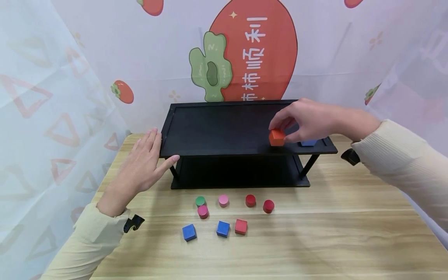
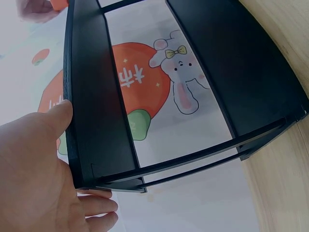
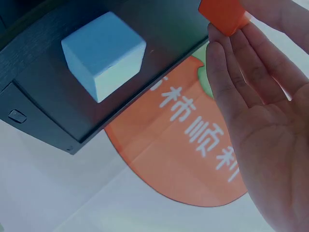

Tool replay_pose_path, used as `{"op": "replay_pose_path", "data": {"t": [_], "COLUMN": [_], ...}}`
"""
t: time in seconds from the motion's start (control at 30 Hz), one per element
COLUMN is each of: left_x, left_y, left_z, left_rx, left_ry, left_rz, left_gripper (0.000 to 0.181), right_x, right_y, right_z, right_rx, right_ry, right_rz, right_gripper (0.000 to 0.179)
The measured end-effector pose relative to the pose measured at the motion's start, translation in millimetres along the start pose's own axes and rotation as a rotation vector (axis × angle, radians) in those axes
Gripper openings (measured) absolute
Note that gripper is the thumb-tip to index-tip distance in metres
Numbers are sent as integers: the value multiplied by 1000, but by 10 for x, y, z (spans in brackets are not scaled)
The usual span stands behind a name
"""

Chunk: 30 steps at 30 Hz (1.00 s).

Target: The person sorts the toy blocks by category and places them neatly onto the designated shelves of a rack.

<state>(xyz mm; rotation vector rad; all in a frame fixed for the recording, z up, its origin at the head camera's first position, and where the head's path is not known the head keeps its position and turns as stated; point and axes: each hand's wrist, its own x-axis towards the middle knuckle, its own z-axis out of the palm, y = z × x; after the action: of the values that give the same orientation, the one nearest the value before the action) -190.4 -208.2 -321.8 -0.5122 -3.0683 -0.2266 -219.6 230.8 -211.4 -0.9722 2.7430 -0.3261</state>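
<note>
Bright light softly shadows the table (image 1: 350, 233); 2 wrist views look hazy.

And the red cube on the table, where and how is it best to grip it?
Probably from straight above, gripping the red cube by its front and back faces. It sits flat on the table, with nothing close before or behind it, while the blue cube on its left crowds that side. The right hand holds the orange cube.

Makeshift screened tabletop workspace, wider premises unclear: wood-grain table (image 1: 350, 233); persimmon-print backdrop (image 1: 325, 35), Chinese lettering (image 1: 254, 29); pale triangle-print sheet (image 1: 38, 144), left.
</note>
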Motion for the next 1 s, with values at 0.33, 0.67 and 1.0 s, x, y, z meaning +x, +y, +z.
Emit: {"op": "replay_pose_path", "data": {"t": [0.33, 0.67, 1.0], "left_x": [-3, -2, 14], "left_y": [-5, -7, -13], "left_z": [44, 59, 28], "left_rx": [-16, -27, -6], "left_ry": [11, 17, 16], "left_rz": [-4, -4, -3], "left_gripper": [100, 102, 100], "right_x": [114, 150, 63], "right_y": [88, 101, -96], "right_z": [75, 126, 55], "right_rx": [-22, -30, -50], "right_ry": [-33, -37, 74], "right_rz": [55, 72, -41], "right_gripper": [38, 40, 43]}}
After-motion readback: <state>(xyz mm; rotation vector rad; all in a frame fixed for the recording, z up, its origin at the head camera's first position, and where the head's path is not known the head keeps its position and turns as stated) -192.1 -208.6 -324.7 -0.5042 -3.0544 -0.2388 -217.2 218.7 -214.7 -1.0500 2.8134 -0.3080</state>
